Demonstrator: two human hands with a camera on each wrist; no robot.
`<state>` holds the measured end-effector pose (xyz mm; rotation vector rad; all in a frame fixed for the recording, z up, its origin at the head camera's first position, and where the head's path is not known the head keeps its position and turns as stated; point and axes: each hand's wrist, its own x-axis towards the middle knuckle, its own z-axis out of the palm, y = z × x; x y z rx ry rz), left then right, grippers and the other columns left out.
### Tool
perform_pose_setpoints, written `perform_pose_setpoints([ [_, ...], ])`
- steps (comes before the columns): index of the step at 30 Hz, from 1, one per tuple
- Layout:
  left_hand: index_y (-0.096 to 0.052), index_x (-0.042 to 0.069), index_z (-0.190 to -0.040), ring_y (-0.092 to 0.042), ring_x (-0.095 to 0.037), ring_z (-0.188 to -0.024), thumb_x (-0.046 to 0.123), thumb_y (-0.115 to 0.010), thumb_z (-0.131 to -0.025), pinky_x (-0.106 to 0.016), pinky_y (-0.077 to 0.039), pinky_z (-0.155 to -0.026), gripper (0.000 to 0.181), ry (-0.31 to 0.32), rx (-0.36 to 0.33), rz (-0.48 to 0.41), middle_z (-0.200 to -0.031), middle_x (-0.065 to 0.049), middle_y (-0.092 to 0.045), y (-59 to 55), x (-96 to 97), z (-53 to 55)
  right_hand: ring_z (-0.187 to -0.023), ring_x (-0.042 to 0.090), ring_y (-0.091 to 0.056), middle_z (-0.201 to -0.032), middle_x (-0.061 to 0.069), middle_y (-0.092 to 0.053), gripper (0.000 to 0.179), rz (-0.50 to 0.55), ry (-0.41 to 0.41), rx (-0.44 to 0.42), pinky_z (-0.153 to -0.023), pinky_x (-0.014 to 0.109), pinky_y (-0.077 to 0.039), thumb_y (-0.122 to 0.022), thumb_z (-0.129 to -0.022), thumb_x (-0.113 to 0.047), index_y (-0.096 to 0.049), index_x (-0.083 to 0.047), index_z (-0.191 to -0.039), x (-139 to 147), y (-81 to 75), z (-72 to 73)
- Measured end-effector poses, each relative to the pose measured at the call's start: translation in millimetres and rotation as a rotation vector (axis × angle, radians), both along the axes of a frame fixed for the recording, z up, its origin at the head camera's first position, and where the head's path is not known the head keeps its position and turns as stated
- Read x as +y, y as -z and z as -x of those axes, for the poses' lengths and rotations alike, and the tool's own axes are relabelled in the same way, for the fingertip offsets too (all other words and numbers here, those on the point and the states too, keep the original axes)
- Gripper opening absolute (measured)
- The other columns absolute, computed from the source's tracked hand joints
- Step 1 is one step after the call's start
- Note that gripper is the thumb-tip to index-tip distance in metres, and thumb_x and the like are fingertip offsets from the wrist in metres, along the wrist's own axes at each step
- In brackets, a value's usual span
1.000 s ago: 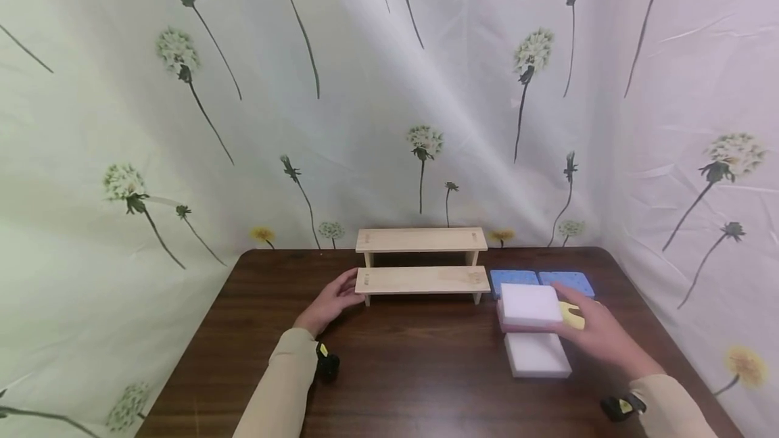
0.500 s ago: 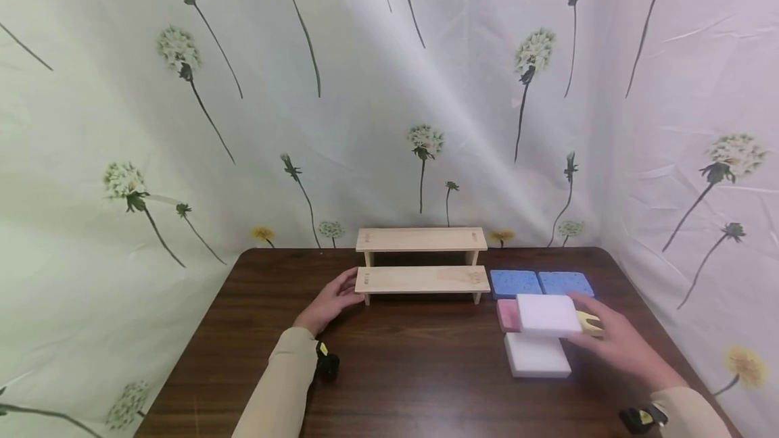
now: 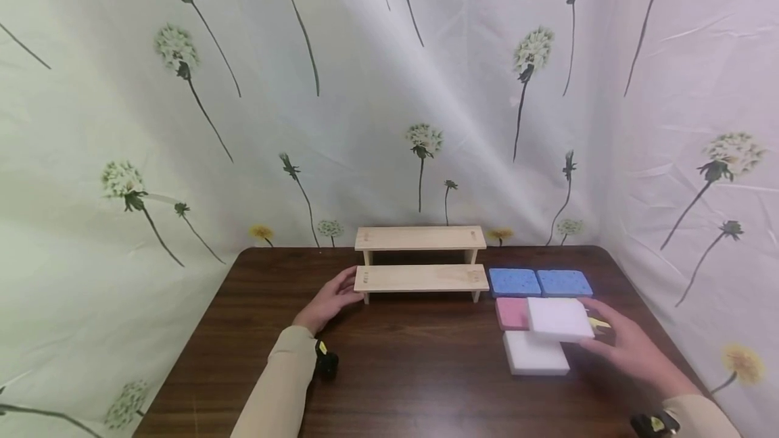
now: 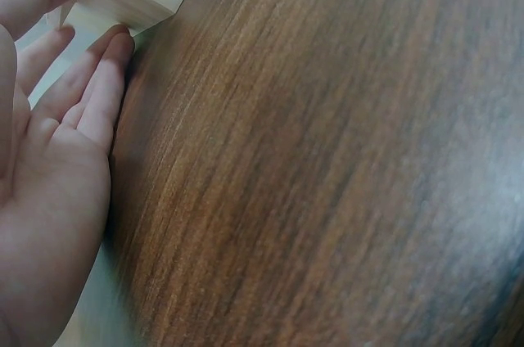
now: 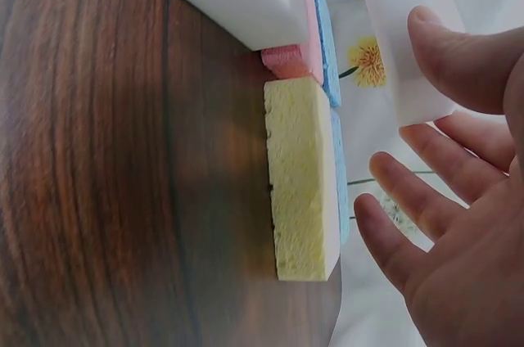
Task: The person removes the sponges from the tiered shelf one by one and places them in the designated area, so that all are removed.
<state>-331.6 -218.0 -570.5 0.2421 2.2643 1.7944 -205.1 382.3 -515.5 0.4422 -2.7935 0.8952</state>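
Observation:
In the head view my right hand [image 3: 635,350] pinches a white sponge block [image 3: 560,320] by its right end, thumb on one side and fingers on the other. That block hovers above a pink sponge [image 3: 511,313] and a yellow sponge [image 5: 301,183], mostly covering the yellow one in the head view. The right wrist view shows the gap below the held block. A second white sponge block [image 3: 532,357] lies on the table in front. My left hand [image 3: 327,301] rests at the left end of a two-step wooden stand [image 3: 421,278], its fingers loosely extended against the end in the left wrist view.
Two blue sponges [image 3: 514,282] lie side by side behind the pink and yellow ones, right of the stand. The dark wooden table [image 3: 395,370] ends at a dandelion-print cloth [image 3: 365,120] that hangs behind and along the sides.
My right hand has carried the white sponge block to the right and slightly toward me, uncovering the blue sponges and part of the pink one. My left hand has stayed at the stand.

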Motion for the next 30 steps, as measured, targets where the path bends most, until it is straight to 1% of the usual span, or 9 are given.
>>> perform_pose_setpoints([
  [6,-0.029,0.014,-0.166,-0.043,-0.037,-0.149,0.028,-0.075,-0.1,-0.053,-0.04,-0.121,0.082,0.0,-0.007,0.02,-0.161,-0.019,-0.044,-1.9,-0.3,-2.2,-0.112,0.048,-0.068,-0.139,0.036,-0.058,0.077,0.042,-0.013,-0.014,-0.083,0.032,-0.063,-0.089,-0.085,-0.015,-0.051,0.007,-0.147,9.2,2.2,-7.7],
  [8,-0.03,0.014,-0.166,-0.043,-0.037,-0.149,0.028,-0.075,-0.099,-0.054,-0.039,-0.121,0.082,-0.004,-0.009,0.021,-0.161,-0.018,-0.045,-2.0,-0.3,-2.6,-0.111,0.037,-0.07,-0.14,0.037,-0.057,0.077,0.057,-0.005,-0.04,-0.082,0.025,-0.062,-0.089,-0.086,-0.014,-0.05,0.007,-0.148,12.3,2.6,-9.8],
  [10,-0.031,0.015,-0.166,-0.043,-0.037,-0.149,0.029,-0.076,-0.099,-0.054,-0.039,-0.121,0.082,-0.012,-0.011,0.02,-0.161,-0.018,-0.046,-2.8,-0.3,-3.0,-0.111,0.017,-0.07,-0.141,0.036,-0.057,0.078,0.053,0.009,-0.059,-0.082,0.023,-0.061,-0.089,-0.086,-0.016,-0.049,0.006,-0.149,15.5,2.7,-11.4],
  [13,-0.032,0.015,-0.165,-0.043,-0.036,-0.149,0.029,-0.077,-0.098,-0.054,-0.039,-0.121,0.082,-0.019,-0.015,0.019,-0.161,-0.017,-0.046,-3.7,0.2,-2.7,-0.11,-0.011,-0.057,-0.144,0.035,-0.056,0.081,0.063,0.028,-0.097,-0.083,0.021,-0.059,-0.088,-0.087,-0.019,-0.046,0.002,-0.153,19.2,2.5,-14.0],
  [15,-0.031,0.015,-0.166,-0.044,-0.036,-0.149,0.029,-0.076,-0.099,-0.054,-0.039,-0.121,0.082,-0.017,-0.012,0.023,-0.16,-0.017,-0.046,-4.6,0.6,-2.1,-0.11,-0.02,-0.048,-0.145,0.035,-0.054,0.082,0.084,0.026,-0.11,-0.084,0.019,-0.058,-0.087,-0.088,-0.019,-0.044,0.001,-0.155,20.7,2.4,-16.2],
  [20,-0.031,0.013,-0.165,-0.042,-0.038,-0.149,0.025,-0.076,-0.099,-0.053,-0.039,-0.122,0.081,0.0,-0.006,0.008,-0.161,-0.02,-0.045,-4.1,0.8,1.8,-0.115,-0.022,-0.046,-0.145,0.039,-0.052,0.078,0.158,-0.016,-0.067,-0.086,0.007,-0.051,-0.084,-0.089,-0.009,-0.043,0.005,-0.154,24.2,6.3,-22.6],
  [24,-0.031,0.011,-0.165,-0.042,-0.039,-0.149,0.022,-0.075,-0.099,-0.053,-0.038,-0.122,0.081,0.006,-0.002,-0.006,-0.161,-0.022,-0.044,-4.2,0.6,1.9,-0.116,-0.021,-0.048,-0.141,0.04,-0.054,0.076,0.174,-0.034,-0.016,-0.087,0.003,-0.048,-0.084,-0.087,-0.003,-0.045,0.007,-0.152,29.4,13.4,-27.1],
  [26,-0.031,0.01,-0.165,-0.042,-0.039,-0.149,0.022,-0.075,-0.099,-0.053,-0.038,-0.122,0.08,0.005,-0.001,-0.004,-0.161,-0.022,-0.044,-4.7,1.0,1.0,-0.117,-0.02,-0.048,-0.141,0.037,-0.055,0.076,0.177,-0.036,-0.008,-0.087,0.002,-0.047,-0.083,-0.088,-0.003,-0.044,0.007,-0.152,32.6,16.2,-29.9],
  [30,-0.03,0.008,-0.165,-0.042,-0.041,-0.149,0.02,-0.074,-0.1,-0.054,-0.038,-0.122,0.079,0.003,0.007,-0.002,-0.16,-0.024,-0.044,-4.9,1.2,0.1,-0.12,-0.019,-0.05,-0.147,-0.003,-0.06,0.074,0.242,-0.077,0.025,-0.09,0.003,-0.047,-0.081,-0.087,0.005,-0.044,0.01,-0.151,39.5,22.3,-35.5],
])
